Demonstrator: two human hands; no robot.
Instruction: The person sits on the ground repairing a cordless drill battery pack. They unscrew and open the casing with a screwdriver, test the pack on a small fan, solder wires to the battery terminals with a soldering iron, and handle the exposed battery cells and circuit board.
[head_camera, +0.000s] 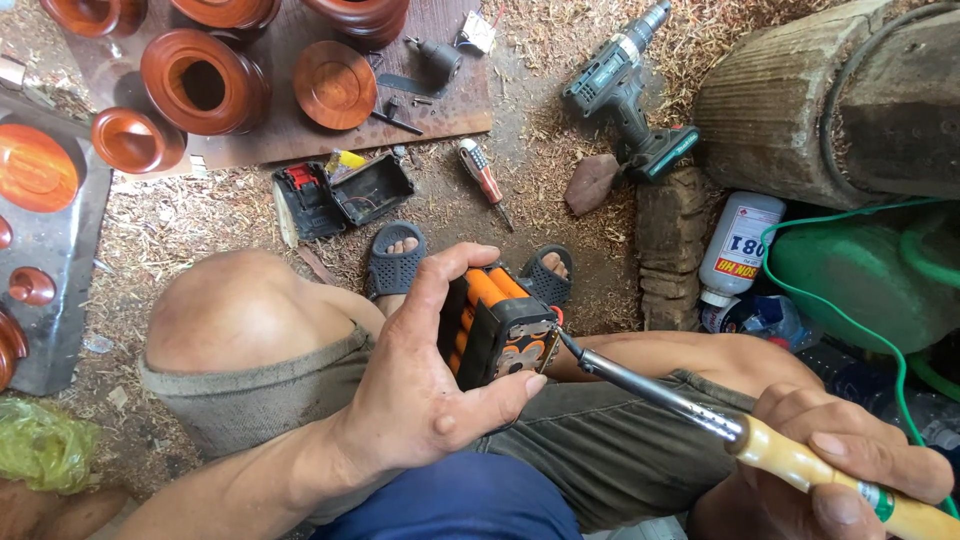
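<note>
The left hand (420, 390) is closed around a battery pack (497, 325) of orange cells, thumb along its lower end and fingers curled over the top, holding it above the lap with the metal-strip end turned toward the right. The right hand (850, 460) is wrapped shut on the pale wooden handle of a soldering iron (660, 390), whose tip touches the upper right corner of that end face, beside the nickel strips. Judged as soldering work, the step calls for a steady pack and a brief touch: the tip should rest flat on the tab alone, not bridge to a neighbouring strip, since a short across cells is the main hazard. The left thumb (500, 392) lies just beside the heated area and is best kept off the metal. The iron's green cord (850, 300) runs near the right forearm and could tug the tip aside. On the sawdust-covered floor (540, 160) lie an opened black battery case (345, 197), a screwdriver (484, 180) and a cordless drill (630, 95), all well apart from the hands.
</note>
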